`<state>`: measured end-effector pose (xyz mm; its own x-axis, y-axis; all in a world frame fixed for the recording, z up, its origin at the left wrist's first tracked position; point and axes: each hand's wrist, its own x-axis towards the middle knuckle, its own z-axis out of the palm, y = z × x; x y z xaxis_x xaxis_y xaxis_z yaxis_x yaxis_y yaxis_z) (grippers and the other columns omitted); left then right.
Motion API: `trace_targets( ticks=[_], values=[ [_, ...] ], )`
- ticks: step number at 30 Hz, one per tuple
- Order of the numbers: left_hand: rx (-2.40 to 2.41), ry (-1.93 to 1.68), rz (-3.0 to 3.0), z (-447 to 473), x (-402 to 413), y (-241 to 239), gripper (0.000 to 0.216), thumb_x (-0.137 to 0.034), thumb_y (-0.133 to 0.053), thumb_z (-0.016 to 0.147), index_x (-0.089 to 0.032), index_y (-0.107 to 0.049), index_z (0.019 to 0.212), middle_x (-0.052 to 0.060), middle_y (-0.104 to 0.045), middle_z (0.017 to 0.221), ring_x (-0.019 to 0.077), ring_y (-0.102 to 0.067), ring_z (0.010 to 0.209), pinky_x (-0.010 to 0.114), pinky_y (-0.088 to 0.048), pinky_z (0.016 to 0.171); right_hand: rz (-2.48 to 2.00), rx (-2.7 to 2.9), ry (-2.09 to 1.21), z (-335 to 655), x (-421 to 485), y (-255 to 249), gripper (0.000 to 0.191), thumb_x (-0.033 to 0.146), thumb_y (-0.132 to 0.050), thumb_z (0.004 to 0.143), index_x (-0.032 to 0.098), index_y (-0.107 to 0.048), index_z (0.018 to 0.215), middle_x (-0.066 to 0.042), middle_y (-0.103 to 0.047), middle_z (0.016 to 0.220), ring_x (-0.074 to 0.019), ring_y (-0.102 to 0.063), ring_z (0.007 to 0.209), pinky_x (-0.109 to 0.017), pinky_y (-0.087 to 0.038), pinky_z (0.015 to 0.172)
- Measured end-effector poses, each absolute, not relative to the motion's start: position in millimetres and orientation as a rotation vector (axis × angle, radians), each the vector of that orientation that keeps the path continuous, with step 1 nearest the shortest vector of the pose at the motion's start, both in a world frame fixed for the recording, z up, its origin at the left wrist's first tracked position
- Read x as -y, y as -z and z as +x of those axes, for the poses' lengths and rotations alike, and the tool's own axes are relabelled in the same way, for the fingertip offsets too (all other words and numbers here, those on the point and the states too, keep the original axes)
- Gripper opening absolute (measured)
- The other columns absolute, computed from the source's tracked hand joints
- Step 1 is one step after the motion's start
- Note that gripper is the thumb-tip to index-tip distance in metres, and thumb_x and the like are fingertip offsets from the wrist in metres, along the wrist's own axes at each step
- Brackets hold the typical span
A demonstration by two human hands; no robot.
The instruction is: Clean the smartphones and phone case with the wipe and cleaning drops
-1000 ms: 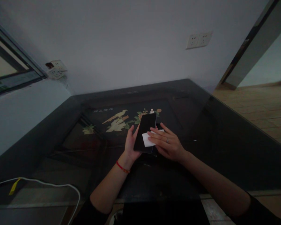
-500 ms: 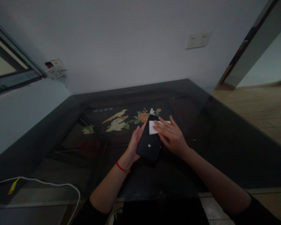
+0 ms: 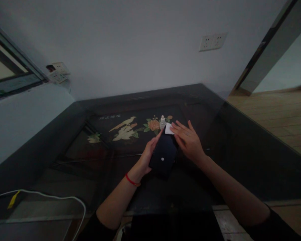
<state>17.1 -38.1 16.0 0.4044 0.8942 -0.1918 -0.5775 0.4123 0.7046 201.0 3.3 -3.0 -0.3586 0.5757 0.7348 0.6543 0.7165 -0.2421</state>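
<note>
My left hand (image 3: 145, 155) wraps round the left side of a dark smartphone (image 3: 163, 150), which is tilted and has a small round pale mark near its lower end. My right hand (image 3: 189, 140) presses a folded white wiping cloth (image 3: 168, 129) against the phone's far end, the fingers lying over the cloth's right part. Just beyond the phone stands a small clear bottle (image 3: 162, 123) with a white cap, upright on the table.
The dark glossy table (image 3: 240, 160) bears a bird-and-flower picture (image 3: 126, 130). A white cable (image 3: 52, 196) with a yellow tag crosses its near left corner. The wall behind holds sockets (image 3: 212, 42); a window (image 3: 10, 63) is at left.
The cloth has slid to the phone's far end with my right hand, which shifted slightly right. The phone has moved a little right and nearer, so more of the bottle shows.
</note>
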Motion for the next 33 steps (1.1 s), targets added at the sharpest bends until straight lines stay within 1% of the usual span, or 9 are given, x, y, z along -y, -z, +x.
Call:
trace_targets(
  ticks=[4, 9, 12, 17, 21, 24, 27, 29, 33],
  values=[
    [-0.783, -1.111, 0.503, 18.2, 34.0, -16.5, 0.053, -0.039, -0.047, 0.089, -0.023, -0.046, 0.140, 0.007, -0.068, 0.118, 0.0211, -0.067, 0.093, 0.035, -0.051, 0.087, -0.652, 2.265, 0.002, 187.6, 10.7, 4.3, 0.038, 0.013, -0.046, 0.091, 0.025, -0.057, 0.126, -0.006, -0.061, 0.130, -0.0208, -0.049, 0.129, -0.058, -0.025, 0.113],
    [-0.871, -1.344, 0.415, 10.4, 24.0, -17.5, 0.041, -0.030, -0.043, 0.091, -0.015, -0.059, 0.126, 0.004, -0.071, 0.109, 0.0154, -0.066, 0.093, 0.025, -0.046, 0.090, -0.234, 2.413, -0.147, 177.2, 24.9, 4.8, 0.034, 0.015, -0.047, 0.090, 0.021, -0.059, 0.121, -0.006, -0.065, 0.124, -0.0160, -0.053, 0.125, -0.054, -0.020, 0.115],
    [-0.816, -1.297, 0.413, 8.2, 23.3, -16.5, 0.041, -0.031, -0.042, 0.091, -0.017, -0.057, 0.127, 0.005, -0.072, 0.105, 0.0170, -0.067, 0.088, 0.029, -0.048, 0.087, -0.278, 2.352, -0.118, 184.0, 17.9, 4.3, 0.036, 0.013, -0.047, 0.090, 0.021, -0.057, 0.123, -0.007, -0.065, 0.125, -0.0175, -0.051, 0.127, -0.056, -0.021, 0.114],
    [-0.660, -1.097, 0.475, 9.7, 26.9, -10.4, 0.047, -0.034, -0.041, 0.091, -0.014, -0.051, 0.132, 0.010, -0.071, 0.103, 0.0201, -0.069, 0.080, 0.033, -0.051, 0.080, -0.657, 2.130, -0.050, 197.1, 1.7, 4.5, 0.039, 0.013, -0.045, 0.092, 0.024, -0.055, 0.127, -0.007, -0.060, 0.131, -0.0201, -0.048, 0.130, -0.056, -0.028, 0.113],
    [-0.546, -0.934, 0.473, 9.4, 27.1, -9.1, 0.049, -0.038, -0.037, 0.092, -0.011, -0.048, 0.132, 0.012, -0.071, 0.093, 0.0201, -0.069, 0.070, 0.031, -0.053, 0.069, -0.803, 1.948, -0.069, 199.5, -0.4, 5.0, 0.039, 0.014, -0.041, 0.094, 0.026, -0.054, 0.129, -0.006, -0.057, 0.135, -0.0207, -0.045, 0.132, -0.056, -0.030, 0.113],
    [-0.533, -0.902, 0.400, 8.1, 26.4, -11.5, 0.048, -0.039, -0.031, 0.094, -0.009, -0.053, 0.124, 0.011, -0.070, 0.081, 0.0180, -0.068, 0.064, 0.026, -0.052, 0.059, -0.736, 1.933, -0.095, 196.9, 5.4, 5.7, 0.043, 0.013, -0.041, 0.094, 0.026, -0.050, 0.134, -0.006, -0.054, 0.138, -0.0204, -0.043, 0.134, -0.055, -0.029, 0.114],
    [-0.574, -0.945, 0.296, 6.9, 26.6, -13.7, 0.044, -0.038, -0.030, 0.095, -0.010, -0.060, 0.109, 0.008, -0.068, 0.070, 0.0150, -0.065, 0.056, 0.022, -0.050, 0.051, -0.561, 2.053, -0.111, 190.2, 16.4, 5.9, 0.047, 0.012, -0.043, 0.093, 0.024, -0.045, 0.138, -0.008, -0.053, 0.139, -0.0215, -0.041, 0.135, -0.054, -0.031, 0.113],
    [-0.611, -0.992, 0.242, 6.2, 26.9, -14.3, 0.041, -0.037, -0.033, 0.094, -0.010, -0.063, 0.100, 0.006, -0.067, 0.066, 0.0147, -0.064, 0.054, 0.022, -0.050, 0.051, -0.436, 2.130, -0.100, 184.9, 23.8, 5.1, 0.049, 0.012, -0.043, 0.092, 0.021, -0.042, 0.141, -0.009, -0.053, 0.139, -0.0220, -0.040, 0.135, -0.052, -0.035, 0.111],
    [-0.624, -1.030, 0.203, 5.5, 26.6, -13.8, 0.036, -0.035, -0.039, 0.092, -0.010, -0.065, 0.098, 0.007, -0.068, 0.068, 0.0154, -0.065, 0.057, 0.023, -0.051, 0.054, -0.320, 2.198, -0.030, 180.3, 28.4, 1.9, 0.049, 0.016, -0.042, 0.093, 0.021, -0.040, 0.142, -0.008, -0.056, 0.136, -0.0212, -0.041, 0.135, -0.048, -0.036, 0.111]
  ],
)
